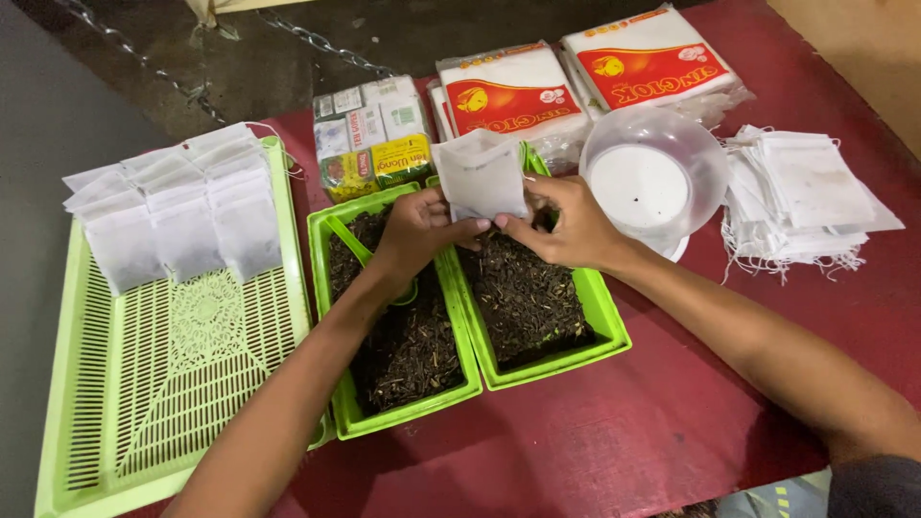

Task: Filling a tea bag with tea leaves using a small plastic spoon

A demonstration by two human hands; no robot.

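Both hands meet at centre. Left hand [417, 230] and right hand [568, 228] each pinch the lower edge of one small white filter bag [480, 176], held upright above two green tubs. Left tub [338, 403] holds dark loose tea and a green scoop [347, 240]; right tub [604, 317], touching it at 3 o'clock, holds more tea. At 9 o'clock, green slatted tray [144, 384] with filled bags [177, 206] in overlapping rows. At 2 o'clock, clear plastic bowl [662, 158] on a scale. At 3 o'clock, stack of flat empty bags [811, 197].
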